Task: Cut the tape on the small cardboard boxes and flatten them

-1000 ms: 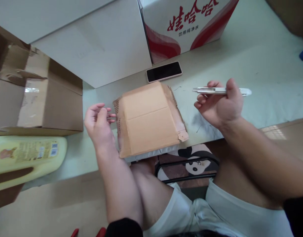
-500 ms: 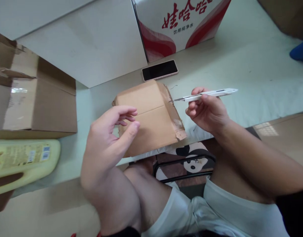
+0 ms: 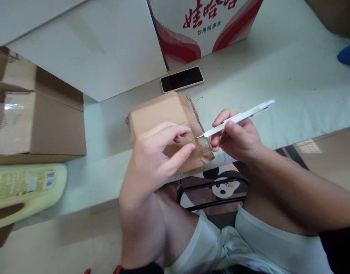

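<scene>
A small brown cardboard box (image 3: 160, 110) with ragged edges lies near the table's front edge. Over its lower left part is my left hand (image 3: 163, 152), fingers curled and apart, holding nothing. Part of the box is hidden beneath it. My right hand (image 3: 234, 133) grips a slim white cutter (image 3: 246, 115) like a pen, just right of the box. The cutter's thin tip points left, over the box's right side; whether it touches the cardboard is unclear.
Behind the box lie a phone (image 3: 182, 79) and a red and white carton (image 3: 206, 36). A white box (image 3: 97, 49) stands at the back left, with a large cardboard box (image 3: 58, 118) and a yellow bottle (image 3: 46, 194) at the left.
My left hand has moved right, further over the cardboard box. The cutter in my right hand is now more tilted, and its tip has shifted lower, over the box's right side.
</scene>
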A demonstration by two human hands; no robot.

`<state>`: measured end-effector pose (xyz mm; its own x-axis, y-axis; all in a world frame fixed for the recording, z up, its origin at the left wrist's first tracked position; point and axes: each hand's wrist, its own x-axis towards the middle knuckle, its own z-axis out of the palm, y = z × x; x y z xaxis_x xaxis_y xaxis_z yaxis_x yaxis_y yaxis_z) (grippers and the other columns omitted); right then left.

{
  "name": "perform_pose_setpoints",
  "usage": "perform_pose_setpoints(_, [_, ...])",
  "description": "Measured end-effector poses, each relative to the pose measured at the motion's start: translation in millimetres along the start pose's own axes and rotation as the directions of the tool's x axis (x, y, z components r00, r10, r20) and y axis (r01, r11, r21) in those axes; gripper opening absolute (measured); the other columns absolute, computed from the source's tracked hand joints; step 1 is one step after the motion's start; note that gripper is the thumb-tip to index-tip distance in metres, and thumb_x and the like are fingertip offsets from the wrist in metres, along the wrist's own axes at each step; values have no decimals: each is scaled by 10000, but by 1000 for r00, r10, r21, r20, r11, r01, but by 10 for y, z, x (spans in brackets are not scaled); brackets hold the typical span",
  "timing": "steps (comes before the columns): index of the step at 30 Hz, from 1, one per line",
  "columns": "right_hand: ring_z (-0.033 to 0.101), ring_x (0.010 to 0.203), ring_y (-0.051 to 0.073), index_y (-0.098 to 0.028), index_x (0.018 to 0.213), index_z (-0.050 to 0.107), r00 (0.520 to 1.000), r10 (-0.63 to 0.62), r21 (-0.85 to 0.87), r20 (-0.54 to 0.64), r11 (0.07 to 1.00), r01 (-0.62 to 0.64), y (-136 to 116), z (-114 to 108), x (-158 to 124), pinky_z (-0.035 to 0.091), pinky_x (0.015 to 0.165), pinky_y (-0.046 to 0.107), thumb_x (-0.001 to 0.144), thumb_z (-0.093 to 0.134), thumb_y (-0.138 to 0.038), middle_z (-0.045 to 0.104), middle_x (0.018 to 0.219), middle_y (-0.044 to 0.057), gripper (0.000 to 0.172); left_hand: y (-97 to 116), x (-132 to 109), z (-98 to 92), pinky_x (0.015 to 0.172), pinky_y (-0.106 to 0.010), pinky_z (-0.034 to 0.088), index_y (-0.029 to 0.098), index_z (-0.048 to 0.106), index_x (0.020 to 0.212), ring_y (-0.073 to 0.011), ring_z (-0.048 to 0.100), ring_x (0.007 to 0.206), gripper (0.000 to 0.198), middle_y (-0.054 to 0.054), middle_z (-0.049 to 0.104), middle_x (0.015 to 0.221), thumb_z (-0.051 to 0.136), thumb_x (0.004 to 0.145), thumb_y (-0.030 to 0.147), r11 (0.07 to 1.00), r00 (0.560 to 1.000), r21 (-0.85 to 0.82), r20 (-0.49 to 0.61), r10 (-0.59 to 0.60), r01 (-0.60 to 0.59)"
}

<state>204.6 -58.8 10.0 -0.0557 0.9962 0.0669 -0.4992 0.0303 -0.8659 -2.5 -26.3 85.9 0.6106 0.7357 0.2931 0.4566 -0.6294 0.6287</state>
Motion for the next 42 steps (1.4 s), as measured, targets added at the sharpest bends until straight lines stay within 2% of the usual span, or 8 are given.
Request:
perform_pose_setpoints(8, [651,453,91,-213,864,652,1000,-30,3,0,1000,30,28,-20,11,540,451,175,842,776,-555,705,592,-29,364,-74,51,48,658,-263,533,206,713,899,-117,658,702,21,10,738,817,715,891,225,1000,1000,2,1,26,-26])
perform_pose_setpoints(14, [656,467,93,-213,880,637,999,-33,-9,6,999,33,35,-27,6,536,457,179,855,767,-550,701,600,-28,361,-81,84,64,633,-264,512,201,713,869,-117,650,689,39,2,738,808,689,897,214,1000,1000,0,10,28,-28])
perform_pose_setpoints(25, [639,453,109,-220,833,629,998,38,-21,-55,999,-39,15,3,7,545,454,215,758,817,-623,690,574,-22,451,-80,81,70,599,-292,535,266,734,802,-131,661,644,128,5,746,776,669,911,250,998,1000,-58,-12,-7,6])
perform_pose_setpoints(29, [612,459,99,-222,821,623,997,33,-34,-75,999,-36,19,-2,19,528,449,213,748,817,-636,667,566,-29,463,-66,72,53,583,-297,543,269,741,776,-135,664,642,150,0,749,766,677,911,279,998,997,-56,-73,-22,18])
perform_pose_setpoints(34, [586,462,84,-220,803,618,990,0,6,-138,1000,1,46,-31,63,489,428,190,753,826,-603,627,547,-51,439,-107,24,1,610,-322,555,251,725,746,-144,651,664,196,-8,734,738,691,923,328,998,971,-44,-234,-44,35])
perform_pose_setpoints(38, [542,415,66,-213,778,592,984,26,24,-179,999,-22,74,-56,106,491,433,188,723,837,-623,608,526,-60,481,-166,-33,-46,645,-327,559,257,756,830,-145,671,724,153,-7,754,799,672,948,307,998,951,-38,-302,-65,55])
perform_pose_setpoints(42, [536,421,68,-210,768,590,972,67,32,-225,998,-62,109,-86,150,479,426,193,664,864,-648,593,517,-61,526,-183,-66,-71,705,-345,586,255,772,925,-152,694,784,186,-17,771,876,610,991,318,996,945,-52,-313,-90,78])
